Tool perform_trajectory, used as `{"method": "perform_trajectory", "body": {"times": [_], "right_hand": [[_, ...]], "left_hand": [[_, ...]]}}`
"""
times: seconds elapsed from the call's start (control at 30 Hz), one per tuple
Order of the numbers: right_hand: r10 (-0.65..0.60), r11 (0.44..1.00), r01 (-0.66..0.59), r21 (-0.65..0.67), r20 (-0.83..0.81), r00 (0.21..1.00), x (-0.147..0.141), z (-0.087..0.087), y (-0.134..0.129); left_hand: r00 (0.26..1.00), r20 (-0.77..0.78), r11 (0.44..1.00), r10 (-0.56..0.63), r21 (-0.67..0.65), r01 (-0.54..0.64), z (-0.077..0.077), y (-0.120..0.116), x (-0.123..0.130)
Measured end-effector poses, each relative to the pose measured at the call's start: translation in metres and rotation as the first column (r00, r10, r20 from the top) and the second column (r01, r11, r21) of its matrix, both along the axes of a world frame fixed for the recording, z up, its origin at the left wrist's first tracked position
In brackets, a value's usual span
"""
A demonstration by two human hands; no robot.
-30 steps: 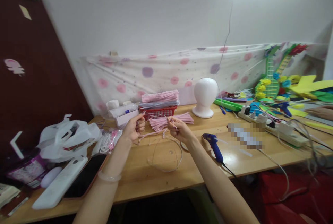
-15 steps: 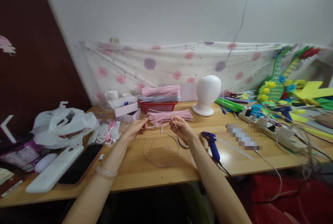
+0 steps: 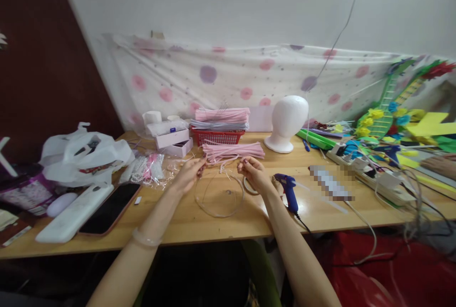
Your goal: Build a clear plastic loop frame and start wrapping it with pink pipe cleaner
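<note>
Two hands working a pink pipe cleaner at a crowded wooden table [image 3: 221, 224].

Largest first, we note the white foam head [image 3: 287, 121], the red basket [image 3: 216, 136] stacked with pipe cleaners, the loose pink bundle [image 3: 233, 151], the blue glue gun [image 3: 287, 188], and a thin clear hoop [image 3: 219, 195] lying flat between the wrists. Our left hand [image 3: 187, 177] and right hand [image 3: 252, 174] each pinch one end of a pink pipe cleaner [image 3: 223, 168] just above the hoop, fingertips pressed together. In our judgement the work goes best with both pinches firm, the strand taut and close to the hoop. The strand's middle is faint, and we cannot tell whether it touches the hoop.
</note>
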State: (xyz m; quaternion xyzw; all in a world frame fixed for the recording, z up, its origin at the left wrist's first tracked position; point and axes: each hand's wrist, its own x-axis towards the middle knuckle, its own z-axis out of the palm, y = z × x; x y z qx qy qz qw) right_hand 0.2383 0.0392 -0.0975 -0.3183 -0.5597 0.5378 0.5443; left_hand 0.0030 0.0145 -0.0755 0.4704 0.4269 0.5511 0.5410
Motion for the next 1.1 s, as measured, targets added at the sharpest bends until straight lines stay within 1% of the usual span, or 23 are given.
{"method": "perform_trajectory", "body": {"times": [0.13,0.23,0.3,0.4,0.53,0.63,0.8,0.97,1.1], "right_hand": [[-0.165,0.983,0.151,0.101,0.144,0.976,0.006,-0.017,0.0],[-0.277,0.954,0.235,0.189,0.246,0.929,0.009,-0.031,0.003],[-0.33,0.934,0.261,0.243,0.312,0.891,0.01,-0.038,0.003],[-0.392,0.905,0.267,0.332,0.4,0.829,0.013,-0.04,-0.001],[-0.478,0.852,0.264,0.452,0.465,0.745,0.016,-0.035,-0.01],[-0.511,0.828,0.239,0.507,0.506,0.695,0.016,-0.033,-0.014],[-0.527,0.819,0.201,0.537,0.567,0.633,0.014,-0.037,-0.013],[-0.541,0.811,0.191,0.553,0.586,0.603,0.012,-0.04,-0.014],[-0.546,0.806,0.179,0.564,0.592,0.594,0.011,-0.039,-0.015]], "left_hand": [[0.993,-0.109,0.997,-0.034,0.066,0.041,-0.007,-0.007,-0.016],[0.976,-0.218,0.993,-0.03,0.102,0.053,-0.018,-0.008,-0.024],[0.96,-0.279,0.99,-0.017,0.132,0.056,-0.026,-0.008,-0.027],[0.94,-0.342,0.982,0.012,0.183,0.054,-0.035,-0.01,-0.027],[0.922,-0.382,0.969,0.058,0.245,0.04,-0.04,-0.012,-0.028],[0.914,-0.396,0.956,0.088,0.292,0.034,-0.042,-0.014,-0.03],[0.902,-0.414,0.943,0.123,0.333,0.024,-0.044,-0.014,-0.032],[0.895,-0.426,0.946,0.133,0.323,0.014,-0.043,-0.016,-0.036],[0.905,-0.404,0.953,0.131,0.302,-0.004,-0.051,-0.018,-0.034]]}}
